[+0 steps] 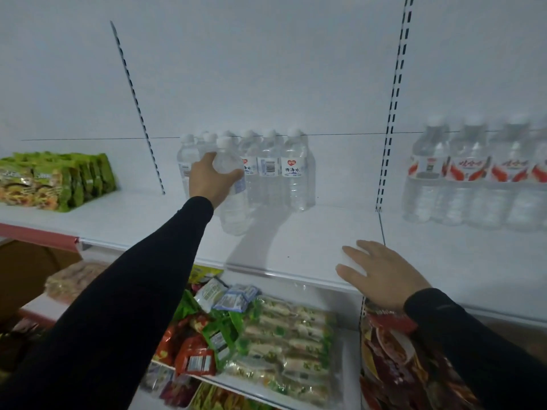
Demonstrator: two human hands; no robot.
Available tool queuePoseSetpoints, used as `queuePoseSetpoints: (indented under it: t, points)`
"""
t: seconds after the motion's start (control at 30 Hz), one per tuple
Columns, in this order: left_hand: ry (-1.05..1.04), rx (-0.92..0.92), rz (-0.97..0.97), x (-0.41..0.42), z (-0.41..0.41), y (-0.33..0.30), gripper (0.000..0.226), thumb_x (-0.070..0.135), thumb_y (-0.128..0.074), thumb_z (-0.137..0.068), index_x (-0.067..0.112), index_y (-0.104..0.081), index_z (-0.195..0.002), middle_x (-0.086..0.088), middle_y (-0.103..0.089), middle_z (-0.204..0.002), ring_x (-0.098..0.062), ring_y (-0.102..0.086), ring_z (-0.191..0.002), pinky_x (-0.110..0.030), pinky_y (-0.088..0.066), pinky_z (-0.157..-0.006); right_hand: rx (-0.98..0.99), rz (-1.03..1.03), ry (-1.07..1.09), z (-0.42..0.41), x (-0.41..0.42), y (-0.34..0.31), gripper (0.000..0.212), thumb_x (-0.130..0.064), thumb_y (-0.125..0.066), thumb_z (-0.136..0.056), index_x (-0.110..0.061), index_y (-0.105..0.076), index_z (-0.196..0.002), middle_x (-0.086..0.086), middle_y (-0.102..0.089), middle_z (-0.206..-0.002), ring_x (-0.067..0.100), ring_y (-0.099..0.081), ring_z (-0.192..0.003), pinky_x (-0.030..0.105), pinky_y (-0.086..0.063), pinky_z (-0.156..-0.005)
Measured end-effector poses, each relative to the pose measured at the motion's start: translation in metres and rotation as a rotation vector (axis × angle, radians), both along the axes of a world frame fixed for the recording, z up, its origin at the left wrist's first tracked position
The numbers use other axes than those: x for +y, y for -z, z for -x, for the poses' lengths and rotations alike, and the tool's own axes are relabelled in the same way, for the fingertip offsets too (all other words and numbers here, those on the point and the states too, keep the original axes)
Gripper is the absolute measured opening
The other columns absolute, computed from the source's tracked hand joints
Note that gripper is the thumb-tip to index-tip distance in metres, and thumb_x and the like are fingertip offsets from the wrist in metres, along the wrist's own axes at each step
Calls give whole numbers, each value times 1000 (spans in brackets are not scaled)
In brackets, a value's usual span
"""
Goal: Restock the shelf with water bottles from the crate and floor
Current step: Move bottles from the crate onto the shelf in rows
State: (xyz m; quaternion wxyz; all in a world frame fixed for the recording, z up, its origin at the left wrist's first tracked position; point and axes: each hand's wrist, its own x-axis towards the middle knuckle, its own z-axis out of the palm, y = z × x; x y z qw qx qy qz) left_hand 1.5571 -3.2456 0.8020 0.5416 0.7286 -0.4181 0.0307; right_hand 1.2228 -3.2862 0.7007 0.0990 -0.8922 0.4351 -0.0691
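Left hand [213, 176] reaches forward, arm outstretched, fingers wrapped around a bottle [233, 199] standing on the white shelf [296, 241]. Right hand [381, 273] lies flat, fingers spread, empty, on the shelf edge. Beyond the left hand: bottles [272, 170], labels in Chinese characters. Right of the right hand: red-labelled pack [476, 173].

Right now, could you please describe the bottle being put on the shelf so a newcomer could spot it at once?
Look at the white shelf, middle bay, between the two slotted rails. A cluster of water bottles with blue-and-white labels stands at the back there. The bottle in question is in front of them, nearest the shelf edge, and it alone is gripped around its upper part by the left hand.
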Motion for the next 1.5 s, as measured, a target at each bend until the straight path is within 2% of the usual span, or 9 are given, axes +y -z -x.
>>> queuePoseSetpoints:
  t: [0.2,0.33,0.53,0.8,0.87,1.0,1.07,1.4,1.5]
  points:
    - [0,-10,-16,-8,0,15,82,41,-70,-83,18,-28,-150,-13,-44,-142,-27,-51,-122,-30,-41,-95,-16,-11,9,0,1,-1,67,-66,-28,-96,-34,-22,-155,-3,-11,-165,16,-8,-151,31,-6,-121]
    - [16,-33,-33,7,6,44,74,38,-71,-83,17,-34,-143,-9,-56,-126,-26,-55,-114,-33,-45,-89,-9,-7,10,0,1,0,68,-67,-27,-96,-34,-22,-155,-3,-11,-165,16,-8,-151,32,-6,-122]
    - [-25,29,-126,22,13,84,74,32,-69,-88,13,-31,-147,-17,-52,-132,-31,-53,-119,-39,-43,-97,3,-14,5,0,1,0,74,-71,-24,-92,-34,-21,-156,-3,-11,-165,16,-7,-151,33,-6,-122]
    - [-53,94,-136,-8,12,77,72,28,-70,-88,9,-32,-146,-20,-50,-134,-33,-49,-123,-37,-41,-99,-3,-10,7,0,2,-1,70,-68,-24,-95,-35,-19,-156,-5,-9,-165,14,-6,-151,30,-5,-121]
    - [-66,95,-145,-19,10,75,70,26,-69,-89,8,-32,-145,-21,-47,-133,-34,-50,-121,-36,-41,-96,-9,-19,6,1,2,0,81,-77,-17,-86,-37,-18,-156,-7,-9,-165,13,-6,-151,29,-5,-120]
    - [-93,100,-140,-36,8,73,66,24,-67,-90,6,-33,-143,-21,-46,-132,-36,-49,-118,-37,-40,-94,-50,-1,27,1,-1,4,126,-97,18,-47,-42,-19,-154,-11,-10,-164,9,-6,-150,27,-5,-119]
    - [-114,95,-114,-42,7,75,65,22,-69,-89,4,-34,-141,-23,-49,-128,-38,-51,-115,-37,-41,-90,-60,10,38,2,-2,5,133,-98,21,-41,-42,-19,-154,-12,-10,-164,8,-6,-150,25,-4,-118]
    - [-153,36,-179,-49,6,74,54,26,-69,-88,3,-41,-129,-23,-55,-116,-40,-56,-106,-36,-41,-77,-66,27,40,-1,0,3,130,-98,17,-44,-41,-23,-153,-11,-14,-164,9,-11,-149,26,-8,-119]
    - [-153,5,-243,-44,6,69,55,31,-67,-90,1,-44,-130,-23,-58,-118,-39,-55,-111,-40,-44,-84,-64,-3,22,-2,2,0,102,-91,-4,-69,-39,-23,-154,-9,-14,-164,10,-10,-149,28,-7,-119]
